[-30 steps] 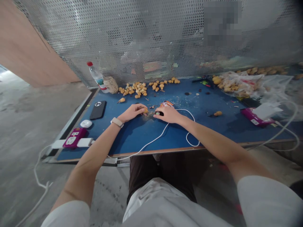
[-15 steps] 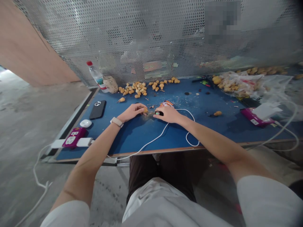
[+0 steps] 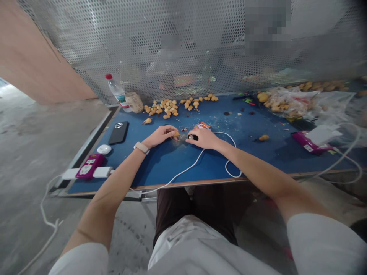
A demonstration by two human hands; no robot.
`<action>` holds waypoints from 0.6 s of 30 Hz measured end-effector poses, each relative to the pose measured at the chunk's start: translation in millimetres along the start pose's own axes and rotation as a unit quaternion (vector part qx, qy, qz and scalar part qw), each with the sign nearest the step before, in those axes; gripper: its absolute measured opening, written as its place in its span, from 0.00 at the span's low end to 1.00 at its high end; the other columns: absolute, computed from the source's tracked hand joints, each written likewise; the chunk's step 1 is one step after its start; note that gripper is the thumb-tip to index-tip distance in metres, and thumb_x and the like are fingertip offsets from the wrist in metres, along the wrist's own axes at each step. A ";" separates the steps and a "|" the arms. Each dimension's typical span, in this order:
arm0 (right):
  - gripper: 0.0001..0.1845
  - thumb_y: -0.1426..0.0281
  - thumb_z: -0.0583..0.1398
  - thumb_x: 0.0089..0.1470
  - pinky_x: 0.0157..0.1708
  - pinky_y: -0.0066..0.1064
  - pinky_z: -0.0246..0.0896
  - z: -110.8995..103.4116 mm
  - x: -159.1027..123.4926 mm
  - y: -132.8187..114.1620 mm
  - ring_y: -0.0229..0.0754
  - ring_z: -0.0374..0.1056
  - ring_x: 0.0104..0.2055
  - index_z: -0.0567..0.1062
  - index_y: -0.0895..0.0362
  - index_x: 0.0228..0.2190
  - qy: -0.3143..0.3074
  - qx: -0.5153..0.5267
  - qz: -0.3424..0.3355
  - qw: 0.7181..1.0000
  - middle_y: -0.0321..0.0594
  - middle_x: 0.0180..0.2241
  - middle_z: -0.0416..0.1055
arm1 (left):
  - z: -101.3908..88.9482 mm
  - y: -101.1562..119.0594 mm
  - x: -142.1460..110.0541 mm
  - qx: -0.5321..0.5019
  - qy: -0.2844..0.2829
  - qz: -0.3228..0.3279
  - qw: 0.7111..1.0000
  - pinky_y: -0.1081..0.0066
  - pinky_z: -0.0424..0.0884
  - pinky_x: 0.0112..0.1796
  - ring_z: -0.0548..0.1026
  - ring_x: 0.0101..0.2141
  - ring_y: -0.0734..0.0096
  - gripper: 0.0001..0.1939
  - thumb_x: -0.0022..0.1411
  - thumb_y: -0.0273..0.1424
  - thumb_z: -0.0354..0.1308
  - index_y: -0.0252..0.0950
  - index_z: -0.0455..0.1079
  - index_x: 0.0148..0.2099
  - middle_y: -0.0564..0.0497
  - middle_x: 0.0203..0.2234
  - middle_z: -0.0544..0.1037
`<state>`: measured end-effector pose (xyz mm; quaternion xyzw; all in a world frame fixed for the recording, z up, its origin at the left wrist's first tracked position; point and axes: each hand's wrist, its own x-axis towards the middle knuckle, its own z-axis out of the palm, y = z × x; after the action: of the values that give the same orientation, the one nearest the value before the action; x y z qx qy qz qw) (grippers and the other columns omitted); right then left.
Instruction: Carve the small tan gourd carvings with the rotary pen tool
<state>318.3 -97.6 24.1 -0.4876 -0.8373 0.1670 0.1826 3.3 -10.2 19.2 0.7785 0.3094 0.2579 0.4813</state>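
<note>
My left hand (image 3: 160, 136) rests on the blue tabletop, its fingers closed around a small golden lump (image 3: 176, 134). Close beside it, my right hand (image 3: 203, 138) grips a small black object (image 3: 192, 137) with a green glint, perhaps a tool; my fingers hide most of it. Crumbs and dark bits lie between my hands. An orange item (image 3: 201, 125) sits just beyond my right hand. Further back, a scattered heap of similar golden lumps (image 3: 163, 109) covers the far left of the table.
A white cable (image 3: 200, 151) loops past my right wrist. A black phone (image 3: 118, 132), a white round case (image 3: 103, 149) and a magenta power strip (image 3: 90, 166) lie left. A water bottle (image 3: 117, 92), a plastic bag of lumps (image 3: 283, 103) and a perforated metal screen (image 3: 172, 46) stand behind.
</note>
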 end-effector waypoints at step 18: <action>0.20 0.51 0.68 0.84 0.47 0.40 0.63 0.9 1.0 2.6 0.57 0.84 0.49 0.93 0.52 0.55 0.001 0.006 -0.003 1.000 0.50 0.49 0.93 | 0.2 0.5 -0.9 -0.008 0.003 -0.001 1.000 0.56 0.84 0.55 0.93 0.46 0.53 0.40 0.72 0.68 0.82 0.34 0.87 0.57 0.39 0.43 0.94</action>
<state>319.4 -95.6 22.2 -0.4842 -0.8374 0.1716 0.1867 2.9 -11.2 19.5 0.7734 0.3094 0.2622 0.4873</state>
